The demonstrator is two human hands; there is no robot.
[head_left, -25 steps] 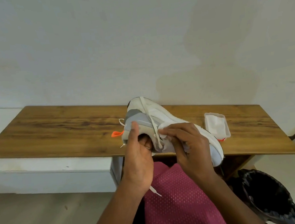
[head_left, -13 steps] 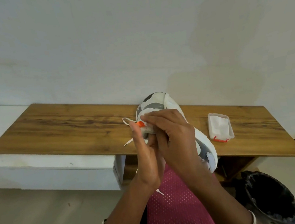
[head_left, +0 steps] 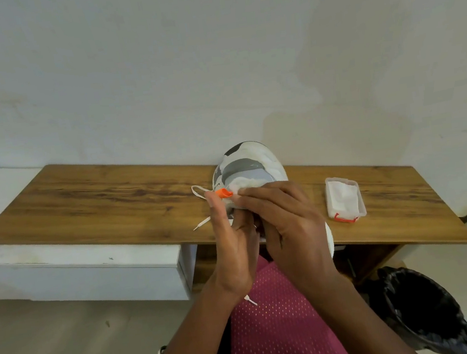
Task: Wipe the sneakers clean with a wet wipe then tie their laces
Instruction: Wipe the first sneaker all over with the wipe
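A white and grey sneaker [head_left: 247, 166] with an orange heel tab [head_left: 224, 193] is held up over the front edge of the wooden table [head_left: 113, 208], heel toward me. My left hand [head_left: 234, 249] grips it from below, thumb by the orange tab. My right hand [head_left: 287, 223] presses a white wet wipe [head_left: 240, 187] against the heel with curled fingers. Loose white laces [head_left: 199, 192] hang out to the left, and one lace tip [head_left: 250, 300] dangles under my left wrist. The toe of the sneaker is hidden behind my right hand.
A clear pack of wet wipes [head_left: 344, 199] with a red tab lies on the table to the right. A bin with a black liner [head_left: 425, 309] stands on the floor at the lower right. A white ledge [head_left: 76, 261] adjoins the table on the left.
The sneaker has been turned from side-on to heel toward me. My right hand with the wipe has slid from the lace area to the heel by the orange tab.
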